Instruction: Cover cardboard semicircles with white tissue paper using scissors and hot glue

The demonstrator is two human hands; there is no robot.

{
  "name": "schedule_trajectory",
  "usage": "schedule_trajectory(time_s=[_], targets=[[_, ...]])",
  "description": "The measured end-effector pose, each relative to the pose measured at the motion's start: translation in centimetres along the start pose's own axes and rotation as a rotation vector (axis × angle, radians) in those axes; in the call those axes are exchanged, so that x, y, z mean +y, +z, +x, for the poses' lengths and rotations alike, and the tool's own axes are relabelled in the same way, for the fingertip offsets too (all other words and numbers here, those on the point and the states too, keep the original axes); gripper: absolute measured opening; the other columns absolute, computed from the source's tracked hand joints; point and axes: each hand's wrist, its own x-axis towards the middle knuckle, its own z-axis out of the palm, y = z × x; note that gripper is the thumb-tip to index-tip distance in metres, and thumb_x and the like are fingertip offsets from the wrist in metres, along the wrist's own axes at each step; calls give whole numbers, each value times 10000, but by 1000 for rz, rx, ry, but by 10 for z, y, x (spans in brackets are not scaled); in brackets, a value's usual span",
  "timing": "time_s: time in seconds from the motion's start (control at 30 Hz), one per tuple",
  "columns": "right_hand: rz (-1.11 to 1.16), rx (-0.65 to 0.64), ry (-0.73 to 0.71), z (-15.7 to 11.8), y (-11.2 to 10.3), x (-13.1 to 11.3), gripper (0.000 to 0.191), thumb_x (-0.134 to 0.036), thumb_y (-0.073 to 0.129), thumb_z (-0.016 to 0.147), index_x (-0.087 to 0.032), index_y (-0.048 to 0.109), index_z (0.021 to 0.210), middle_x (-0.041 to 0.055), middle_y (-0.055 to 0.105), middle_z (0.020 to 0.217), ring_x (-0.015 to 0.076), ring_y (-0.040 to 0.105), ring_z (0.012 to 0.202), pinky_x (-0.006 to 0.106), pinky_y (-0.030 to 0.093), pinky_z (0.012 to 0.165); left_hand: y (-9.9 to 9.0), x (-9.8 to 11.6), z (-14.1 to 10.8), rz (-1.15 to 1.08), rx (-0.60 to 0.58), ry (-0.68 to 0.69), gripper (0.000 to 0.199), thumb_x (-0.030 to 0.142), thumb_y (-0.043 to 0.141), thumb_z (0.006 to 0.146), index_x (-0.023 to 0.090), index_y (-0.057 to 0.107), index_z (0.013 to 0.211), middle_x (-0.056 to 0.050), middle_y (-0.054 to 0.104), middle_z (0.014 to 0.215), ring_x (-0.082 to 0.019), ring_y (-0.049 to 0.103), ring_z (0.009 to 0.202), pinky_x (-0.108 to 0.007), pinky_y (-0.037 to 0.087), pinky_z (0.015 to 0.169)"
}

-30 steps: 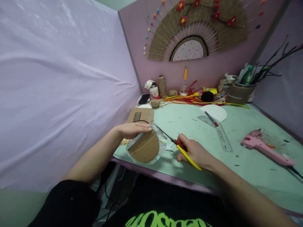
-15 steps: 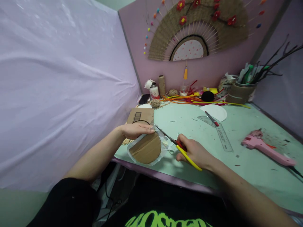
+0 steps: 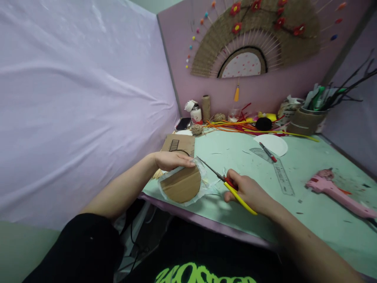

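Note:
A rounded piece of cardboard [image 3: 181, 185], with a pale fabric-like border [image 3: 203, 188] sticking out around its edge, is pinched at its upper edge in my left hand [image 3: 173, 160]. My right hand [image 3: 243, 184] grips scissors [image 3: 240, 199] with red and yellow handles. The scissors' blades point up and left, their tips close to the border beside my left fingertips. Whether the tips touch the border I cannot tell. A thin pale scrap [image 3: 216, 188] lies between the border and my right hand.
Behind my left hand lies a cardboard sheet [image 3: 185, 142]. A clear ruler [image 3: 284, 177], a marker [image 3: 268, 152] and a white paper shape [image 3: 275, 144] lie right of centre. A pink glue gun [image 3: 338, 194] is at far right. Colourful pipe cleaners [image 3: 229, 125] line the back.
The view has shifted, so the background sits further right. The scissors have stayed near the border's upper right, with the cardboard still in my left hand.

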Motion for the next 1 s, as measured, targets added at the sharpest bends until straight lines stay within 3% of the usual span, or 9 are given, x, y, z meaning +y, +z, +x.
schedule_trajectory(time_s=[0.23, 0.37, 0.6, 0.77, 1.0], targets=[[171, 69, -1, 4, -1, 4, 462, -650, 589, 730, -254, 352, 720, -55, 460, 570, 144, 389, 538, 256, 276, 507, -7, 0, 2, -51, -27, 21, 466, 346, 884, 568, 212, 742, 991, -56, 755, 948, -243, 698, 867, -347, 539, 808], [257, 190, 60, 7, -2, 5, 404, -582, 591, 721, -248, 363, 694, -61, 457, 553, 132, 386, 528, 251, 294, 501, -20, -16, 7, -106, 24, 146, 525, 198, 899, 505, 200, 719, 999, -52, 747, 927, -217, 697, 828, -303, 549, 723], [359, 319, 101, 10, 4, 8, 339, -526, 555, 757, -252, 363, 699, -73, 412, 511, 120, 370, 479, 245, 287, 471, -30, -38, 27, -414, 379, 417, 456, 159, 892, 512, 167, 684, 918, -44, 723, 903, -170, 679, 810, -296, 525, 788], [369, 348, 143, 11, 8, 14, 322, -526, 524, 777, -259, 352, 727, -82, 402, 498, 119, 382, 446, 239, 297, 441, -16, -31, 34, -581, 542, 550, 545, 208, 908, 495, 172, 692, 995, -58, 728, 975, -191, 666, 877, -313, 508, 818], [406, 345, 113, 13, 13, 17, 373, -591, 503, 786, -263, 333, 742, -85, 398, 493, 112, 365, 424, 239, 289, 418, 4, -22, 35, -759, 788, 665, 508, 247, 918, 465, 188, 678, 908, 3, 713, 806, -168, 643, 739, -320, 520, 736]])
